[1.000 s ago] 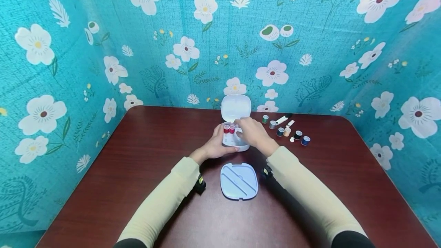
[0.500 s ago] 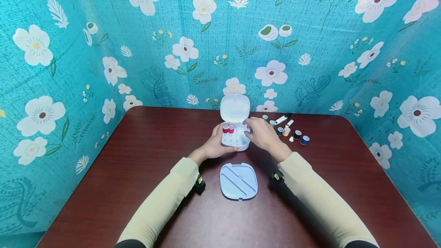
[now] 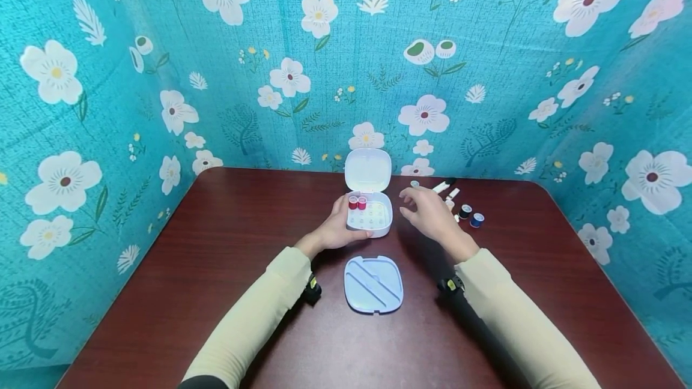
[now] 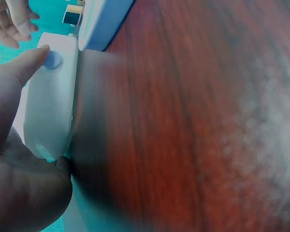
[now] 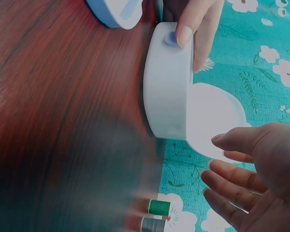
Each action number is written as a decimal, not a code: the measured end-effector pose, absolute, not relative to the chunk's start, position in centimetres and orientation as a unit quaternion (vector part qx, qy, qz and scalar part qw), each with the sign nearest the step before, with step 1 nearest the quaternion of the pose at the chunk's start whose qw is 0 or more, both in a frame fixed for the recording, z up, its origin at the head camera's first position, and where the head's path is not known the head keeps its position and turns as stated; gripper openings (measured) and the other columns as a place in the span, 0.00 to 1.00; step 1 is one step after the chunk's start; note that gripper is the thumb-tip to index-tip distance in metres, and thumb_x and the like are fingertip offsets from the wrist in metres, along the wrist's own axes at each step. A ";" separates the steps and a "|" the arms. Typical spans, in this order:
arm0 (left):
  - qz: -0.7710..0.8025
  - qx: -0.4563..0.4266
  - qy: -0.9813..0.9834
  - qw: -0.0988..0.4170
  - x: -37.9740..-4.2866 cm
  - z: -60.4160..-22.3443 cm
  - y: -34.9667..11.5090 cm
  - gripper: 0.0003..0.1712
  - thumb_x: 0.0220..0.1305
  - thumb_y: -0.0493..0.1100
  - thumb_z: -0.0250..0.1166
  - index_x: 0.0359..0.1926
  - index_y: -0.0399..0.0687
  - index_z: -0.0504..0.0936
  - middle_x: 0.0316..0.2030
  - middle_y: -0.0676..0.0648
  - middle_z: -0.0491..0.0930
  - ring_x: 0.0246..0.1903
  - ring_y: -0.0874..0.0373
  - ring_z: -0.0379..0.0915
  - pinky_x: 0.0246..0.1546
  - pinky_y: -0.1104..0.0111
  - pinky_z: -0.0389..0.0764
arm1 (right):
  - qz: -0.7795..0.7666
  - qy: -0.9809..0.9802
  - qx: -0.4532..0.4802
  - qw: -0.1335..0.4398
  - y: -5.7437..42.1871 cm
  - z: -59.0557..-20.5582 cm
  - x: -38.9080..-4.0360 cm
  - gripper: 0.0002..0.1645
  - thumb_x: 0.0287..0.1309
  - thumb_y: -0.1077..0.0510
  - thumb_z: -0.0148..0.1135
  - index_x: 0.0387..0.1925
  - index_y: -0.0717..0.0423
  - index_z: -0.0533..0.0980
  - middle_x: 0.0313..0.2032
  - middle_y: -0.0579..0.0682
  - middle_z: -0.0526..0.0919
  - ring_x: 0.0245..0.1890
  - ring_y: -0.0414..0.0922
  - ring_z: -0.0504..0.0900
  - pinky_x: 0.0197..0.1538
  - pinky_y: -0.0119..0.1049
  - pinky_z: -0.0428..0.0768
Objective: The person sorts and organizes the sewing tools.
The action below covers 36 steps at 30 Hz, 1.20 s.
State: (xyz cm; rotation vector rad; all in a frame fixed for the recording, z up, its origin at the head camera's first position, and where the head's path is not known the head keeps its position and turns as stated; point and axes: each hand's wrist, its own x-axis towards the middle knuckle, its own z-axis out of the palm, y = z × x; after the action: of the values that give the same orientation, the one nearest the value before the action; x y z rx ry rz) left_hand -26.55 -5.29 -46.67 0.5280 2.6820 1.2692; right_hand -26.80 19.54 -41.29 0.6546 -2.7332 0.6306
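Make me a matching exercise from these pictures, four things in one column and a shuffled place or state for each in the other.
Things:
1. Red spools
2. White lid
3. Pale blue panel
4. Blue spool

Places or states:
A. On the table, right of the box
B. Inside the box
C. Raised open
D. On the table, near side of the box

Pairs: 1-B, 2-C, 3-D, 4-A

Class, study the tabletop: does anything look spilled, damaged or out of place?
Nothing looks spilled or damaged. Only the loose spools near the right hand seem untidy: they stand scattered on the table, while the open white box shows just two red spools.
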 end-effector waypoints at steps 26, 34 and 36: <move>0.423 0.169 0.887 0.075 -26.3 -46.7 -5.3 0.68 0.44 0.59 0.74 0.73 0.48 0.37 0.70 0.45 0.40 0.65 0.52 0.48 0.63 0.58 0.58 | 0.197 -0.951 0.193 0.140 22.8 -42.3 -25.0 0.17 0.51 0.55 0.69 0.44 0.55 0.80 0.37 0.50 0.80 0.33 0.45 0.77 0.36 0.44 0.78; 0.422 0.177 0.887 0.063 -26.3 -46.7 -5.2 0.66 0.44 0.59 0.74 0.73 0.49 0.39 0.69 0.44 0.41 0.64 0.52 0.49 0.63 0.58 0.59 | 0.180 -0.957 0.184 0.136 24.1 -43.0 -24.5 0.17 0.50 0.55 0.69 0.43 0.55 0.80 0.38 0.51 0.80 0.35 0.46 0.77 0.35 0.46 0.77; 0.423 0.176 0.887 0.062 -26.3 -46.7 -5.2 0.66 0.44 0.59 0.74 0.73 0.49 0.39 0.69 0.44 0.41 0.64 0.52 0.49 0.63 0.58 0.59 | 0.175 -0.958 0.184 0.136 24.4 -43.1 -24.3 0.17 0.50 0.55 0.69 0.43 0.55 0.80 0.38 0.51 0.81 0.35 0.46 0.77 0.36 0.46 0.77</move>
State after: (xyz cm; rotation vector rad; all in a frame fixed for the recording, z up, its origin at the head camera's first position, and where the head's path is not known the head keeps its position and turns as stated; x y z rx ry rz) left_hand -26.31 -5.23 -46.74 0.5325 2.6815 1.2781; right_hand -24.31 24.38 -43.06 0.5333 -2.7725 0.5072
